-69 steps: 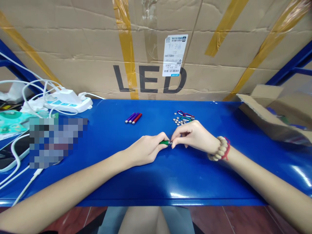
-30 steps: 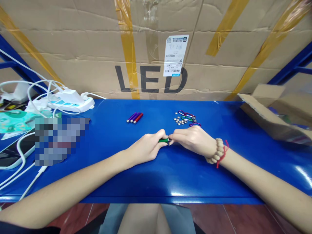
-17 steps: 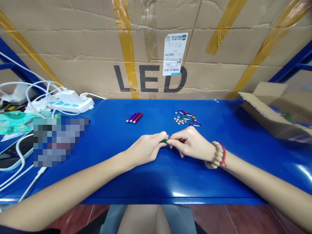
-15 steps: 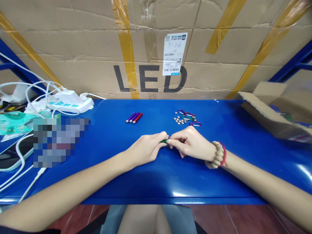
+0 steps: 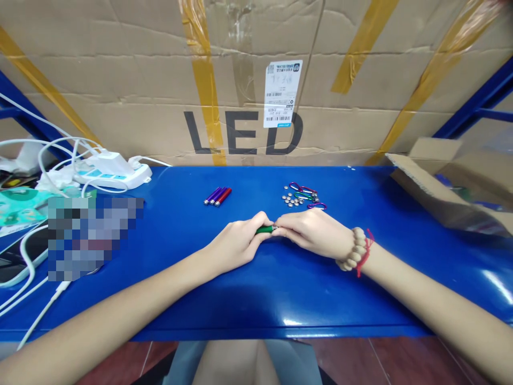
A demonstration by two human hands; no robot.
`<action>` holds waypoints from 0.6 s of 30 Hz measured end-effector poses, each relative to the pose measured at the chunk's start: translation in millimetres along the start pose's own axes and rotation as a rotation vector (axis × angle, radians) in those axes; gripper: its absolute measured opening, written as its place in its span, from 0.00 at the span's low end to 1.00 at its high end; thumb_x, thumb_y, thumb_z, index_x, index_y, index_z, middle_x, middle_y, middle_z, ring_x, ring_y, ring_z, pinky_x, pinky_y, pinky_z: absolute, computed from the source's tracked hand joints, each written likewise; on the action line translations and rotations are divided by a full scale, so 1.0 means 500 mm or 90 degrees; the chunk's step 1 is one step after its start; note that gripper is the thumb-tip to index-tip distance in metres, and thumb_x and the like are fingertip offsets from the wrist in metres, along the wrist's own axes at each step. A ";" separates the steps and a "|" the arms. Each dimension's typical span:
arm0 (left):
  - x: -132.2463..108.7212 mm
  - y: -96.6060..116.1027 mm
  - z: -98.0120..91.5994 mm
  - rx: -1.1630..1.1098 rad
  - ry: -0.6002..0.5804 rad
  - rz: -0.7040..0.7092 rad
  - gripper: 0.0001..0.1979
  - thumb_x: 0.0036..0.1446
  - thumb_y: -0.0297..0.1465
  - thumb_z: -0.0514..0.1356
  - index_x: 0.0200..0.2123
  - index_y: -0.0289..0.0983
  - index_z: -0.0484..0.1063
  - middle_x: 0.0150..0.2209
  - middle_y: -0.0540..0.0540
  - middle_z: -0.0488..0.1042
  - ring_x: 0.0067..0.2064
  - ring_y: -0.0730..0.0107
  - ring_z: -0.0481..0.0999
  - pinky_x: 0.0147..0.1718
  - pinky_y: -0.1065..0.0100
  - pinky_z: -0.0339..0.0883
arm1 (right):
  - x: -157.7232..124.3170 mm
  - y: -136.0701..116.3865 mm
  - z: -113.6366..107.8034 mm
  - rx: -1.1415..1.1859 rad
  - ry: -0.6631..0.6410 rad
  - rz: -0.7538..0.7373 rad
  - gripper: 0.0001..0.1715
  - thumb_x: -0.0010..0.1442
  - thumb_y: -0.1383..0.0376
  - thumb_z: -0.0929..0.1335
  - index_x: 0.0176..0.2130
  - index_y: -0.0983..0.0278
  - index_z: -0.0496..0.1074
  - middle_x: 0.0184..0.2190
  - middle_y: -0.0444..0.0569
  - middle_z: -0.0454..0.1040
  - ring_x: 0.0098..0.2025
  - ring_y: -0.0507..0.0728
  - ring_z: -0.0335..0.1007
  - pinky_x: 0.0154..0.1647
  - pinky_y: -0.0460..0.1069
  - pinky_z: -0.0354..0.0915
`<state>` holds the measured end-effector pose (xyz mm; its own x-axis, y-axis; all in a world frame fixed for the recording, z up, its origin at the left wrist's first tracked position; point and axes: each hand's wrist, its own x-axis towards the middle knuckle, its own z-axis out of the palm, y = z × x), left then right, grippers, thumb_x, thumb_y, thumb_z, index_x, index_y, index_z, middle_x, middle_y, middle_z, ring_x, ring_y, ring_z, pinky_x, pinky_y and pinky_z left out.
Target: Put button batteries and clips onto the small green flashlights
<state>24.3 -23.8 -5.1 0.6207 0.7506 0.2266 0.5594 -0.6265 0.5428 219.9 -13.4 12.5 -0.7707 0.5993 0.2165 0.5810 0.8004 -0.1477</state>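
Observation:
Between my two hands is a slim green metal tube (image 5: 264, 229) with a silver end, shaped like a mini flashlight. My left hand (image 5: 236, 240) is closed around its green body. At the silver end, the fingertips of my right hand (image 5: 315, 230) pinch together; whether they hold a small part there is hidden. Farther back, two purple tubes and a red tube (image 5: 223, 197) of the same kind lie side by side. Behind my right hand lie several small round silver pieces (image 5: 290, 200) and several coloured carabiners (image 5: 316, 206).
An open cardboard box (image 5: 420, 187) stands on the right of the blue table (image 5: 200, 310). On the left are a white power strip (image 5: 136, 176), tangled white cables and a phone (image 5: 24, 251). A large carton (image 5: 152, 80) marked LED rises behind the table.
More of the green tube shows now, with its silver end in view. My right fingers have turned over and closed in on that end. The camera view has shifted slightly.

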 end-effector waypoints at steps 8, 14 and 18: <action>0.000 -0.002 0.002 -0.043 0.032 -0.014 0.04 0.60 0.31 0.50 0.39 0.40 0.61 0.39 0.49 0.74 0.37 0.68 0.75 0.32 0.71 0.64 | -0.001 0.005 -0.004 -0.025 0.023 -0.015 0.23 0.62 0.52 0.58 0.36 0.66 0.71 0.30 0.49 0.75 0.28 0.52 0.70 0.25 0.44 0.55; 0.009 -0.011 0.006 -0.073 0.135 -0.058 0.06 0.60 0.31 0.50 0.41 0.39 0.60 0.28 0.52 0.71 0.29 0.73 0.72 0.30 0.72 0.62 | -0.001 0.037 -0.018 -0.096 0.146 0.152 0.18 0.59 0.52 0.63 0.39 0.61 0.72 0.30 0.45 0.76 0.30 0.52 0.71 0.25 0.44 0.55; 0.002 -0.001 -0.004 -0.080 0.179 -0.075 0.07 0.60 0.31 0.48 0.42 0.38 0.58 0.27 0.53 0.68 0.29 0.74 0.70 0.32 0.73 0.62 | -0.012 0.058 -0.044 -0.156 0.185 0.315 0.18 0.60 0.53 0.61 0.38 0.61 0.73 0.32 0.46 0.75 0.30 0.53 0.70 0.23 0.44 0.52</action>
<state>23.4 -22.3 -3.6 0.3696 0.8560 0.3615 0.5351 -0.5142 0.6703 247.4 6.0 28.0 -0.3121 0.8429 0.4383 0.9206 0.3823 -0.0796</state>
